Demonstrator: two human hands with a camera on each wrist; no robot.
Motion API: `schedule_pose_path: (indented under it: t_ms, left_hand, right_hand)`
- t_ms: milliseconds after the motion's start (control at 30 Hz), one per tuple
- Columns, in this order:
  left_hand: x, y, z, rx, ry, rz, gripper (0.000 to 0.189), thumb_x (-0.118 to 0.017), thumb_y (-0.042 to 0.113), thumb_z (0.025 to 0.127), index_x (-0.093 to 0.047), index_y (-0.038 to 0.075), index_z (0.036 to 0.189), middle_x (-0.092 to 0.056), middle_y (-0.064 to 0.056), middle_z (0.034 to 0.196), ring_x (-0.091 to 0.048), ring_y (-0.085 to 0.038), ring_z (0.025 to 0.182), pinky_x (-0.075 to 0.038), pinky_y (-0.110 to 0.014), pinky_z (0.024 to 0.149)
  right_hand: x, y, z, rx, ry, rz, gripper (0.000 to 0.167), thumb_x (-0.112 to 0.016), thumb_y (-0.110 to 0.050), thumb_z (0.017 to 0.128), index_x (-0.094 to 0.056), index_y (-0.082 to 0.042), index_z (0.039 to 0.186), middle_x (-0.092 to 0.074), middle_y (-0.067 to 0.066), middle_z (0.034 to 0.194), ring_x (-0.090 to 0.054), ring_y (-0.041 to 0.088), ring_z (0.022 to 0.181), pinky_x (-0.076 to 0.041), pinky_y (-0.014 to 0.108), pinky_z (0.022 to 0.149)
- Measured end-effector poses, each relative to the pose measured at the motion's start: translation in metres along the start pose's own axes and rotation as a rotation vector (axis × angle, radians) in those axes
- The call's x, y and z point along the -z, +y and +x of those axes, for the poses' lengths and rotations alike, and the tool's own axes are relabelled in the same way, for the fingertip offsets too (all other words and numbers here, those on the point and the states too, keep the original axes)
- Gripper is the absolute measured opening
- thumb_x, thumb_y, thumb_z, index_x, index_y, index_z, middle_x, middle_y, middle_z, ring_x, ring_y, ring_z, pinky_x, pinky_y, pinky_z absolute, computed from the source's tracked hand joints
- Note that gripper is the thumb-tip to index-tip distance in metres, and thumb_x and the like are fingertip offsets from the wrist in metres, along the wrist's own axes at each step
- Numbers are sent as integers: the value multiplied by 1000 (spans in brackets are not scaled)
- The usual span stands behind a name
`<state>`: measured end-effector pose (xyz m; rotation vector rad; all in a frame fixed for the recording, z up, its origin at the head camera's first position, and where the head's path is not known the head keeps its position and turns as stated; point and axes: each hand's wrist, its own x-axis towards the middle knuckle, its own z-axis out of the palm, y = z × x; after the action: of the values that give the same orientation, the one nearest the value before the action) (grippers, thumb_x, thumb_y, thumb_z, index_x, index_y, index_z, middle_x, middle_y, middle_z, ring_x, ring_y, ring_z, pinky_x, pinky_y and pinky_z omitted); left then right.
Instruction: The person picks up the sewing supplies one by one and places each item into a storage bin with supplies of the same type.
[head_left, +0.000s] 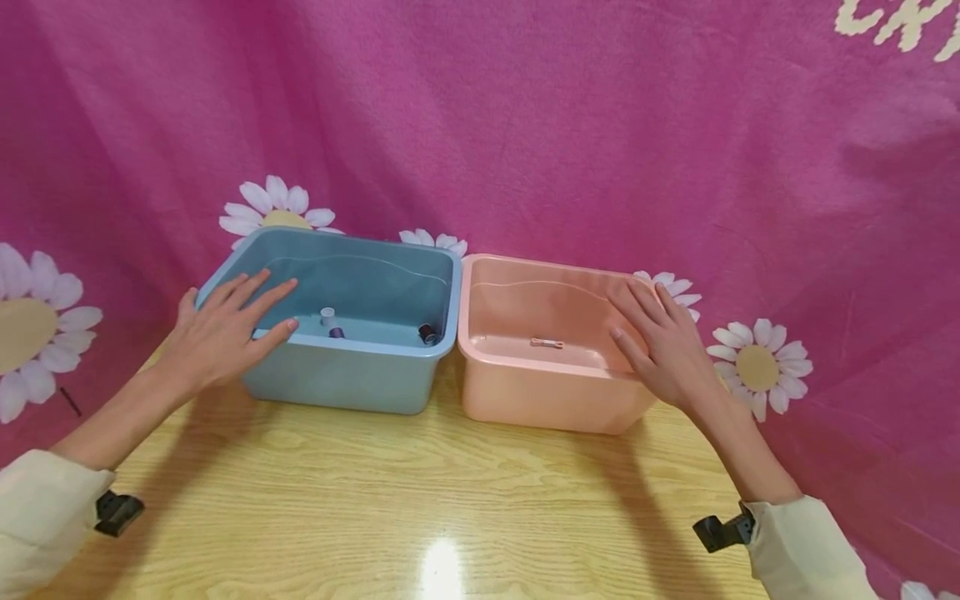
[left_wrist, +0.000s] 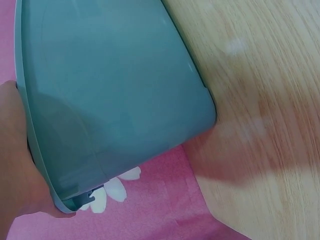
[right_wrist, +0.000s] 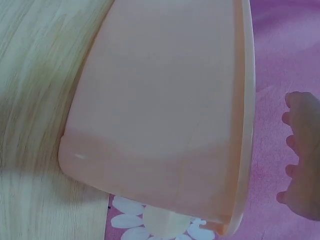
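My left hand (head_left: 225, 329) is at the left front corner of a blue plastic bin (head_left: 337, 371), its fingers straight and spread. In the left wrist view that hand lies right at the bin's rim (left_wrist: 31, 120). My right hand (head_left: 663, 346) hovers over the right end of a pink plastic bin (head_left: 551, 400), fingers extended. A gap shows between it and the rim in the right wrist view. Inside the blue bin lie a small white cylinder (head_left: 327, 315), a dark purplish piece (head_left: 336, 332) and a dark brown spool-like piece (head_left: 427, 333). The pink bin holds a small pale bar with flared ends (head_left: 547, 342).
Both bins stand side by side on a light wood-grain table (head_left: 375, 492). Behind them hangs a magenta cloth (head_left: 540, 125) with white daisies. A black strap mount (head_left: 118, 512) sits at the left cuff, another mount (head_left: 723, 531) at the right.
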<state>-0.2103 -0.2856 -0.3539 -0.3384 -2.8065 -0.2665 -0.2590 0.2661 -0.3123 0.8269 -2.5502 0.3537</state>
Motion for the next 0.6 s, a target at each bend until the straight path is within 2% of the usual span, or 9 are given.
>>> schedule_pose_path:
  t_ms: [100,300,600]
  left_hand:
    - [0,1,2,1,-5,-4,67,-52,53,98,-38,20,155,-30,-22,157,-27,-48,138,-11,-82,99]
    - [-1,3,6,3,-19,-12,68,-54,52,98,-37,20,155,-29,-21,158,-27,-48,139,-11,-82,99]
    - [9,5,8,55,-28,-12,77,-51,63,94,-36,20,156,-29,-23,157,-28,-49,137,-14,-78,101]
  right_hand:
    - [2,1,-4,-25,-15,-5,51,-55,-29,102,-47,-13,149,-33,16,158,-18,46,145,-16,70,110]
    - [3,2,-13,-65,-64,-22,50,-50,-33,104,-45,-17,151,-28,14,161,-16,48,145,-9,76,107]
    - [2,-4,-30,-74,-103,-57,54,-50,-35,104,-38,-26,155,-29,12,161,-13,43,147,-5,75,108]
